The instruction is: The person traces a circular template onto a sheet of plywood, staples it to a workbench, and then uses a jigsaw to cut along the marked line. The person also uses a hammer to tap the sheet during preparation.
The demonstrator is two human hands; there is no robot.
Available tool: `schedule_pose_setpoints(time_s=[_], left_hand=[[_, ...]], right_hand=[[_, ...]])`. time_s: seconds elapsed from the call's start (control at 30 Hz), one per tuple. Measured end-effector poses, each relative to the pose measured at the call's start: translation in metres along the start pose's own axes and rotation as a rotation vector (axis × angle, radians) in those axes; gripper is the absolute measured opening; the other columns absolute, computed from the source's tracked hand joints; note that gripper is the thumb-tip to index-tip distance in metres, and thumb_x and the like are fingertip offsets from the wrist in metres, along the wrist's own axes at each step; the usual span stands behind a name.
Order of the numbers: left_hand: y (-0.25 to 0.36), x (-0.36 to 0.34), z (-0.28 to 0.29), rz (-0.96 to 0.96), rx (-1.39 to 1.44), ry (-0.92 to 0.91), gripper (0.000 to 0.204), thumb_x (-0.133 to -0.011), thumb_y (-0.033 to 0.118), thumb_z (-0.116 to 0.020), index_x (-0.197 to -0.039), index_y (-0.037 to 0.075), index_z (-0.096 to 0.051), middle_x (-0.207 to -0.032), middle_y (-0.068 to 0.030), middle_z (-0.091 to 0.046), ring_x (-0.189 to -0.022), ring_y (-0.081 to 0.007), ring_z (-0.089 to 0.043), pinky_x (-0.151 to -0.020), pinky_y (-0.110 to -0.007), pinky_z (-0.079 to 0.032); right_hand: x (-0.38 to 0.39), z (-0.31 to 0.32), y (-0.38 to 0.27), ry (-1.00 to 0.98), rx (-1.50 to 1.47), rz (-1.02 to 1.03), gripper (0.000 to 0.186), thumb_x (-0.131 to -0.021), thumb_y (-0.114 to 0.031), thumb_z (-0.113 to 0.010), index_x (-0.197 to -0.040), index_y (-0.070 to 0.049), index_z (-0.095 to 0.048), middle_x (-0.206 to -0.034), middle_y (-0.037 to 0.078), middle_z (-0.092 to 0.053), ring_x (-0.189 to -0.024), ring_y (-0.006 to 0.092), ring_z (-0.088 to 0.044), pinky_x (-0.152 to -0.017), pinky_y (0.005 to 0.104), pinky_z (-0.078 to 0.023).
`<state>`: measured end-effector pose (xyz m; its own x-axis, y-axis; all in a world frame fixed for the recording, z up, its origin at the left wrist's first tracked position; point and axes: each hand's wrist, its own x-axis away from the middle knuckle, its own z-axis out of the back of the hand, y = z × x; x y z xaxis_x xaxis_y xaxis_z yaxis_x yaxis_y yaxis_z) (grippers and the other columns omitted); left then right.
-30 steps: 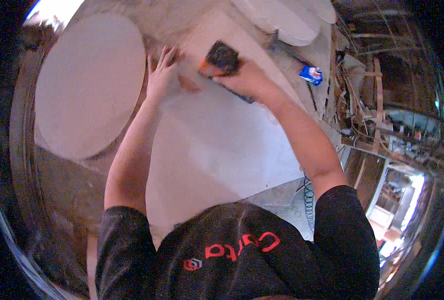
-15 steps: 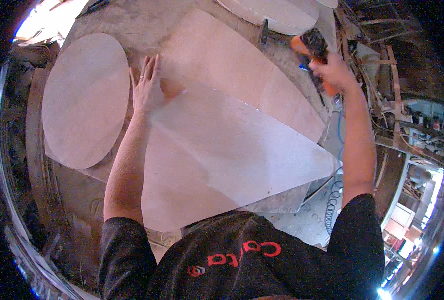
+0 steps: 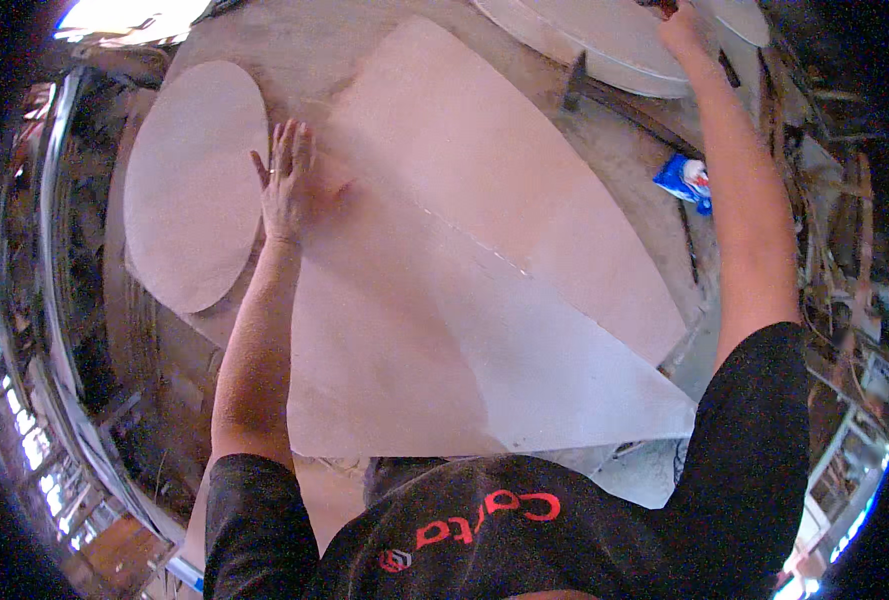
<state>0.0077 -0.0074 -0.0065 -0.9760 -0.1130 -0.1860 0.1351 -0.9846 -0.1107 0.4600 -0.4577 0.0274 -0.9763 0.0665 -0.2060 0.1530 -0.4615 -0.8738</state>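
My left hand (image 3: pixel 286 185) lies flat with spread fingers, a ring on one of them, at the left corner where two pale wood panels meet. The near panel (image 3: pixel 394 330) is wide and tapers to the right, close to my body. Beyond it, the far panel (image 3: pixel 504 170) has a curved outer edge. My right arm stretches to the top right. There my right hand (image 3: pixel 686 35) is closed at the frame's top edge; only a dark reddish sliver of the nail gun (image 3: pixel 656 5) shows, the remainder cut off.
An oval pale board (image 3: pixel 196 185) lies left of my left hand. Rounded pale boards (image 3: pixel 584 45) lie at the far right, beside a dark hammer-like tool (image 3: pixel 574 82). A blue packet (image 3: pixel 682 180) rests near my right forearm. Workshop clutter lines both sides.
My right hand has moved farther away, carrying the orange and black nail gun up to the top edge. The left hand stays on the panels. The view has shifted.
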Motion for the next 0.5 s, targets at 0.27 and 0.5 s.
schedule_pose_setpoints(time_s=[0.27, 0.5], left_hand=[[0.004, -0.005, 0.003, -0.022, -0.073, -0.036, 0.101, -0.08, 0.068, -0.064, -0.155, 0.011, -0.029, -0.162, -0.0113, -0.026, -0.152, -0.0284, -0.017, -0.12, -0.06, -0.002], [0.028, -0.029, 0.0, -0.04, -0.021, 0.0, 0.098, -0.082, 0.068, -0.062, -0.154, 0.01, -0.031, -0.161, -0.0132, -0.026, -0.152, -0.0297, -0.018, -0.12, -0.061, -0.003]], right_hand=[[0.047, -0.014, -0.014, 0.137, 1.093, 0.373, 0.047, -0.088, -0.028, -0.062, -0.13, -0.005, -0.059, -0.118, 0.025, -0.065, -0.113, 0.0434, -0.06, -0.097, 0.0533, -0.046], [0.075, 0.075, -0.025, 0.163, 0.917, 0.741, 0.045, -0.087, -0.029, -0.071, -0.127, -0.01, -0.062, -0.097, 0.015, -0.071, -0.089, 0.0346, -0.066, -0.085, 0.0429, -0.052]])
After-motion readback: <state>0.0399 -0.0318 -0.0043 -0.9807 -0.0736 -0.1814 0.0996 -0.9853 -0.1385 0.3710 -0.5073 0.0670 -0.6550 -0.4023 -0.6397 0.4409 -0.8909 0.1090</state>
